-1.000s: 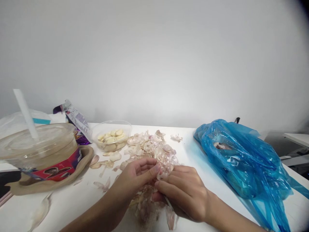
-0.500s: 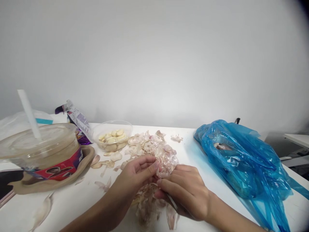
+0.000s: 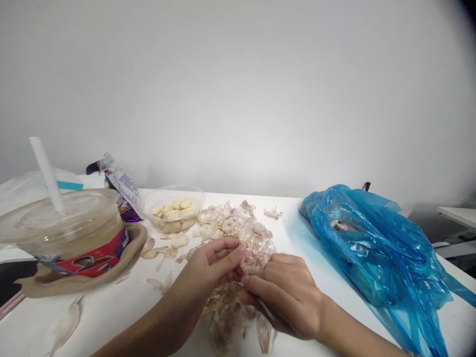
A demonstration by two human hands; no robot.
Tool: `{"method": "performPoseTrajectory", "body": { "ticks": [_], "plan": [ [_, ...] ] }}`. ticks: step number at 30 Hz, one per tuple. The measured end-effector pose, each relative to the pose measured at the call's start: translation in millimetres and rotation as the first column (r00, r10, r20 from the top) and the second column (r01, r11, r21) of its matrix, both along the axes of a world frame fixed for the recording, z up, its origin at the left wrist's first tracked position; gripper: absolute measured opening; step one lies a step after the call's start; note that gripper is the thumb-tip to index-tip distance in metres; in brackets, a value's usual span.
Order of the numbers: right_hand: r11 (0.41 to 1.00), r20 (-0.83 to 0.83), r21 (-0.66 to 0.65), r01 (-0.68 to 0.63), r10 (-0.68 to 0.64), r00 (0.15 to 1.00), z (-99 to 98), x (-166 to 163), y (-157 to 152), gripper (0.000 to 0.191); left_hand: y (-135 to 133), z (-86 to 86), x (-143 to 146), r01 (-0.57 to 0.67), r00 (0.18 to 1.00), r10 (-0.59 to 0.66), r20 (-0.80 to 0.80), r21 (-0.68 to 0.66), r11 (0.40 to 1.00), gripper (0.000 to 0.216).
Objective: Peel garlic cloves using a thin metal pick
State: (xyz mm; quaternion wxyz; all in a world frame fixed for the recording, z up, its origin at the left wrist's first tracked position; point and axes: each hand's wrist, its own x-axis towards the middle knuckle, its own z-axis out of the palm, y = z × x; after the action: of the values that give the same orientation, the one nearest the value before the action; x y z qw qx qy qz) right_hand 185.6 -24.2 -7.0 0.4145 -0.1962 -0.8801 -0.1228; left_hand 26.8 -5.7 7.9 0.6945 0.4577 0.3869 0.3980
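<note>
My left hand (image 3: 217, 265) is closed in a pinch, thumb against fingertips, on a garlic clove (image 3: 243, 255) that is mostly hidden. My right hand (image 3: 286, 295) is wrapped around what looks like a small knife (image 3: 266, 310); only a thin silvery strip shows below the fingers. Both hands' fingertips meet over a heap of papery garlic skins (image 3: 238, 223). Behind my left hand, a clear plastic bowl (image 3: 193, 196) contains several peeled cloves (image 3: 173, 213). A few unpeeled cloves (image 3: 148, 245) and loose skins lie beside the bowl.
A lidded drink cup (image 3: 89, 248) with a straw sits in a brown cardboard holder (image 3: 136, 243) at left, by a dark phone (image 3: 15, 282). Behind it stands a purple snack packet (image 3: 126, 191). A blue plastic bag (image 3: 372, 248) lies at right. A wall backs the white table.
Both hands stay nearly in place, still together over the skins. The view has shifted very slightly; nothing was let go.
</note>
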Motion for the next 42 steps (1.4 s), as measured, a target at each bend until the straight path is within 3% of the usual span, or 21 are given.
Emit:
{"method": "performPoseTrajectory", "body": {
  "ticks": [11,18,35,42],
  "plan": [
    [0.999,0.049,-0.01,0.044,-0.043,0.998,4.0,-1.9,-1.1,0.01,-2.4,1.6,1.0,-0.007,1.0,0.007,-0.004,0.005,1.0,0.015],
    [0.996,0.167,-0.028,0.088,-0.082,0.982,3.5,-2.8,-0.8,0.017,-2.8,2.6,0.0,-0.012,1.0,0.012,-0.012,-0.004,1.0,0.017],
    [0.995,0.183,-0.031,0.099,-0.092,0.979,2.5,-2.8,-1.1,0.02,-1.8,0.4,-0.9,0.007,0.999,-0.007,-0.045,0.014,1.0,0.018],
    [0.994,0.199,-0.037,0.104,-0.095,0.975,4.2,-4.4,0.2,0.021,-2.4,-4.0,-0.5,0.008,0.998,-0.003,-0.057,0.088,0.996,0.014]
  ]
}}
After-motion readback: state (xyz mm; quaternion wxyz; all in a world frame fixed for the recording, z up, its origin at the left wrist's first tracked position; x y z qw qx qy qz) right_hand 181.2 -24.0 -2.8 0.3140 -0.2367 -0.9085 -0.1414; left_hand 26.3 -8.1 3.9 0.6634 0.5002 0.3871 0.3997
